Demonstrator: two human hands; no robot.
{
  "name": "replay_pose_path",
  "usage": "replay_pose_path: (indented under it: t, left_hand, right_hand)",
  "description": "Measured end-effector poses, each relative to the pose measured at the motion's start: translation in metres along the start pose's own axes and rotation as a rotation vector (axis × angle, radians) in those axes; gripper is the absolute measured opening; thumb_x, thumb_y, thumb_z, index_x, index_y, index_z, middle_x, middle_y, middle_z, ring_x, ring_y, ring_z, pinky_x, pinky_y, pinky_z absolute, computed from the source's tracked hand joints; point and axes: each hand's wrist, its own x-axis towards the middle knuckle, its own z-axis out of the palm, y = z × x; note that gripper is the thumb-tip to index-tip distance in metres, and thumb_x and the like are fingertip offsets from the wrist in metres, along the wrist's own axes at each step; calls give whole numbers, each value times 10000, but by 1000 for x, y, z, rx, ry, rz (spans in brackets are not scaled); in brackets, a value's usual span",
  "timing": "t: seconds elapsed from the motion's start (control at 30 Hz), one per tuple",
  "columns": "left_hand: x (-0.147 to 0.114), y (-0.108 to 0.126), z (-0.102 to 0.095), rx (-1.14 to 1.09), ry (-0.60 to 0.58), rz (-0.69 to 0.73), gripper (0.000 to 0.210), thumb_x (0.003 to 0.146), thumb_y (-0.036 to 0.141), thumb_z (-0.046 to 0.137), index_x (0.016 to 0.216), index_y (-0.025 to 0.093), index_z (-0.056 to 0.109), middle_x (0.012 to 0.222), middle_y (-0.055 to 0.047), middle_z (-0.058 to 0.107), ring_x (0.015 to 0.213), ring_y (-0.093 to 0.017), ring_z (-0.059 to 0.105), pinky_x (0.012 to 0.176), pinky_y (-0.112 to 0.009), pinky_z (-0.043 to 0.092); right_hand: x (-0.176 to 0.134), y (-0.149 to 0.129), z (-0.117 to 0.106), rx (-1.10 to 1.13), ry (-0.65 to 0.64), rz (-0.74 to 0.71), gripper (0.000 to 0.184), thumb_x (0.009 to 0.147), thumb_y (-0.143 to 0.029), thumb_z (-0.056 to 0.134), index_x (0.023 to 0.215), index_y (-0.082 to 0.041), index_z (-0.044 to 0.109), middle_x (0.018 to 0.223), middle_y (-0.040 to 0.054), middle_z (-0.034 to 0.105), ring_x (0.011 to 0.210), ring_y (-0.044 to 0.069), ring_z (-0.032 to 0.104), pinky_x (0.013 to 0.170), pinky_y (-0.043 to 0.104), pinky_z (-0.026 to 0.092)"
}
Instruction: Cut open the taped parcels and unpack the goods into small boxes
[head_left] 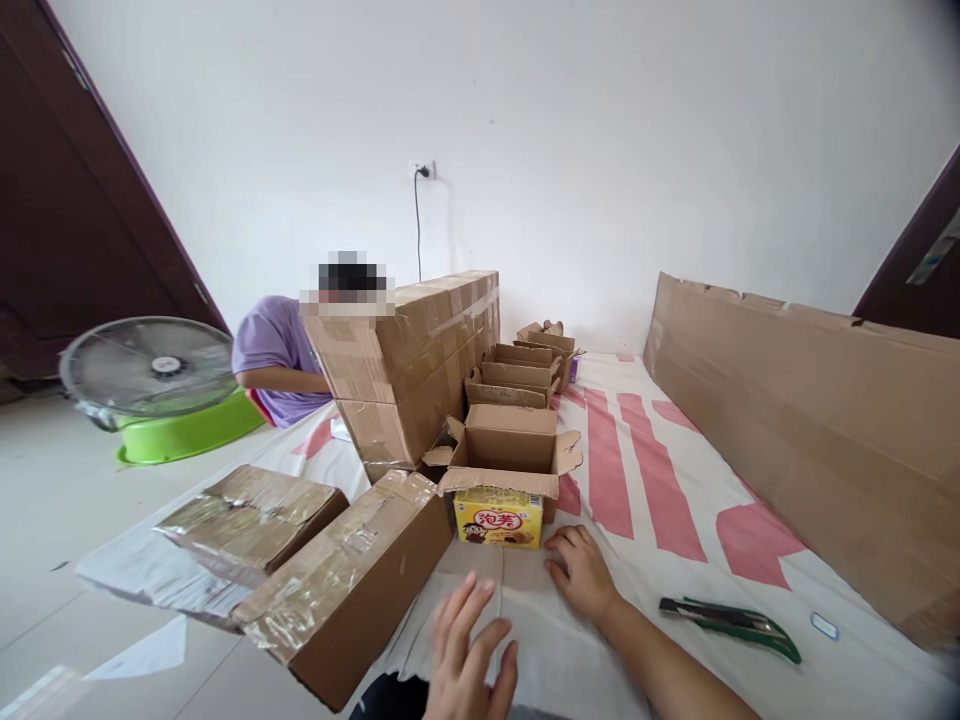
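My left hand [469, 645] is raised at the bottom middle with fingers apart and nothing in it. Against the cloth rests my right hand [581, 575], its fingers loosely curved and empty, close beside the right end of a small yellow snack box [499, 518] printed with red and white lettering. I cannot tell whether the fingertips touch it. Directly behind the yellow box stands an open cardboard box [510, 450] with its flaps out. To the right of my right forearm lies a green and black utility knife [731, 622].
Several open cartons [517, 375] line up toward the wall beside stacked taped cartons [405, 365]. A long cardboard sheet [795, 420] stands at right. Taped boxes [352, 580] lie at left. Another person [281, 355] sits behind the stack near a fan [150, 365] and green basin [187, 430].
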Motion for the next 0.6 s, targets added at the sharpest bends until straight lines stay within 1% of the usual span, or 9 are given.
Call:
replay_pose_path:
  t: [0.07, 0.1, 0.17, 0.23, 0.3, 0.37, 0.43, 0.47, 0.6]
  left_hand:
    - [-6, -12, -29, 60, 148, -18, 291, 741, 171, 690, 974, 320, 601, 1121, -106, 608, 1176, -368, 562, 870, -551, 531]
    - [-6, -21, -44, 108, 226, -65, 315, 721, 174, 718, 974, 315, 595, 1120, -100, 594, 1197, -376, 546, 901, -577, 519]
    - [-2, -41, -70, 237, 335, -159, 402, 696, 225, 771, 1041, 306, 580, 1221, -101, 554, 1275, -392, 488, 1011, -646, 438]
    - [3, -61, -92, 359, 375, -312, 564, 704, 360, 779, 1209, 293, 536, 1380, -118, 476, 1359, -407, 400, 1106, -686, 310]
    - [6, -78, -107, 356, 316, -528, 801, 707, 530, 733, 1393, 266, 414, 1486, -141, 395, 1404, -421, 337, 1123, -692, 276]
    - [3, -89, -113, 280, 203, -706, 973, 692, 616, 693, 1492, 246, 279, 1559, -148, 306, 1427, -425, 299, 1111, -678, 311]
    - [-5, -96, -113, 237, 116, -790, 1051, 664, 609, 708, 1520, 249, 217, 1607, -135, 216, 1440, -428, 270, 1113, -658, 321]
    - [-9, -98, -111, 221, 105, -813, 1071, 654, 593, 720, 1526, 252, 200, 1615, -132, 195, 1438, -429, 273, 1116, -650, 321]
    - [-20, -106, -114, 55, 121, -945, 1202, 585, 600, 759, 1541, 238, 127, 1546, -176, 323, 1338, -448, 427, 1055, -647, 399]
  right_hand:
    - [0, 1, 0, 0, -6, 0, 223, 807, -159, 607, 998, -222, 704, 1042, 88, 663, 1033, 276, 553, 927, 415, 464]
    - [0, 1, 0, 1, -9, -1, 221, 811, -160, 604, 1000, -221, 703, 1044, 88, 661, 1034, 276, 552, 927, 415, 464]
    - [0, 1, 1, 2, -12, -2, 217, 818, -158, 598, 1001, -216, 702, 1042, 91, 659, 1035, 278, 550, 924, 417, 464]
    - [0, 1, 1, 2, -13, -1, 211, 822, -154, 594, 995, -210, 701, 1033, 93, 660, 1028, 280, 550, 921, 423, 464]
    - [0, 1, 1, 0, -11, 0, 204, 824, -153, 592, 986, -209, 702, 1025, 94, 660, 1027, 283, 550, 922, 428, 463]
    - [0, 0, 1, -1, -9, 0, 196, 824, -155, 592, 975, -212, 703, 1020, 91, 662, 1024, 284, 552, 922, 429, 462]
    - [0, -1, 1, -2, -8, 1, 193, 825, -154, 589, 969, -212, 703, 1018, 91, 663, 1020, 284, 553, 917, 426, 464]
    - [0, -1, 0, -2, -8, 0, 193, 825, -152, 587, 969, -210, 703, 1018, 92, 663, 1017, 283, 554, 915, 423, 464]
    - [-1, -2, 0, -1, -7, -2, 201, 829, -143, 575, 974, -196, 703, 1022, 98, 661, 1017, 282, 550, 921, 420, 458]
